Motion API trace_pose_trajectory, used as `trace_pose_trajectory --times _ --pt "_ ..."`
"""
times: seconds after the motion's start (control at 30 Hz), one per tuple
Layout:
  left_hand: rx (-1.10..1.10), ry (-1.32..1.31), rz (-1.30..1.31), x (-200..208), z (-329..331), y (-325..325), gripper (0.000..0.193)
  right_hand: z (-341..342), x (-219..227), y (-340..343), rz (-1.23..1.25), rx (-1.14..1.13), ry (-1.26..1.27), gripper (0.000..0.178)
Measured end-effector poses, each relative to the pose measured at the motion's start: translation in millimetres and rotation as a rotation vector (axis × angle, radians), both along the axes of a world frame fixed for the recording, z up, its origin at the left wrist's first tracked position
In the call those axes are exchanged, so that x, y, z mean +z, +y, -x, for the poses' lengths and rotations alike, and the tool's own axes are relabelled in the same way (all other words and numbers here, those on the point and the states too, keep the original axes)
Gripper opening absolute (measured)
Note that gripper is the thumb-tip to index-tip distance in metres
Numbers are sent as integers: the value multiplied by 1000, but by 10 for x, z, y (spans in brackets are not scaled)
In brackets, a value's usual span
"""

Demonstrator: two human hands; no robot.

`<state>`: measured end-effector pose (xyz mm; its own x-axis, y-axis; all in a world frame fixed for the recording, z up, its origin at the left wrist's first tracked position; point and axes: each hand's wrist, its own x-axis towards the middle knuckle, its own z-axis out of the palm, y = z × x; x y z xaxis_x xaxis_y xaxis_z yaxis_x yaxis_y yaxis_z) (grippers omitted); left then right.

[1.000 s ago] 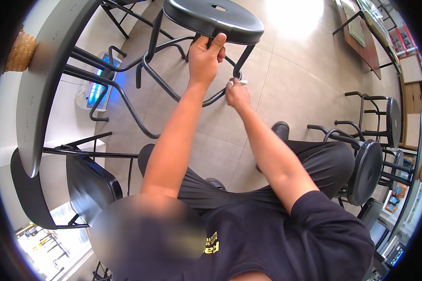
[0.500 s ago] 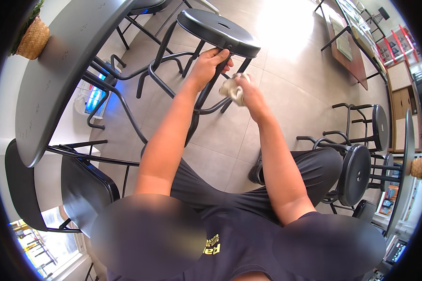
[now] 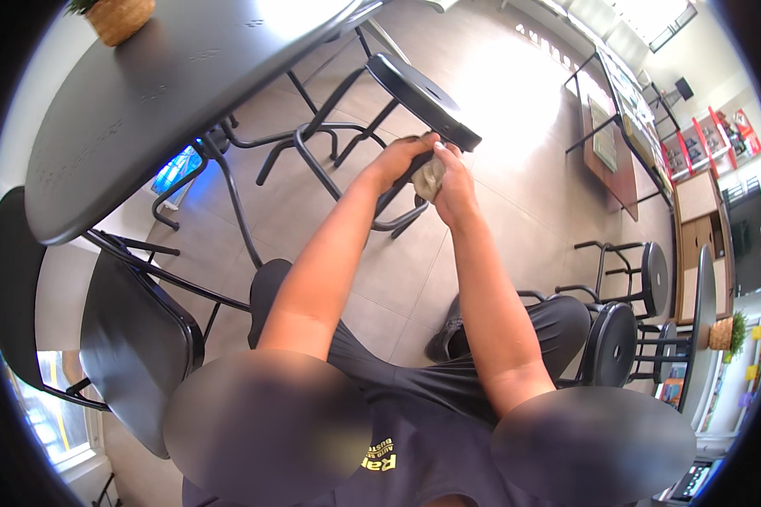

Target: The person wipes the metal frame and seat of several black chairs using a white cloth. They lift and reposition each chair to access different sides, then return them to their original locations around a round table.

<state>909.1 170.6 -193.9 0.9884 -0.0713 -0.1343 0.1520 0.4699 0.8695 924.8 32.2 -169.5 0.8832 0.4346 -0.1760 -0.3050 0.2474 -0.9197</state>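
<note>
Showing just past twelve o'clock, the black stool point(image 3: 416, 95) looks stiff and sturdy, probably moderately heavy, its smooth finish perhaps slippery; a leg just under the seat should give the surest hold. There the left hand point(image 3: 396, 162) closes around one, while the right hand point(image 3: 455, 186) pinches a soft, crumpled, pale cloth point(image 3: 429, 179) beside it. The seat is round, with a satin sheen.

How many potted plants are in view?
2: one plant on the grey table at upper left, another plant by the tabletop at far right. Furniture may hide others.
</note>
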Motion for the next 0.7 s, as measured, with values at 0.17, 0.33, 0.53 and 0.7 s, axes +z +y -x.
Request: trace_pose_trajectory --times 0.17,0.33,0.53,0.7 --pt "62 73 -128 -90 -114 10 61 -260 -118 36 533 -128 -210 68" --pt "102 -10 -4 -262 -130 36 49 -370 8 -91 104 -15 90 40" --pt "391 -54 18 -348 -92 -38 29 -235 26 92 471 -199 -114 48" --pt "630 -159 -204 -94 -30 -153 25 -158 -19 100 467 -282 -133 66"
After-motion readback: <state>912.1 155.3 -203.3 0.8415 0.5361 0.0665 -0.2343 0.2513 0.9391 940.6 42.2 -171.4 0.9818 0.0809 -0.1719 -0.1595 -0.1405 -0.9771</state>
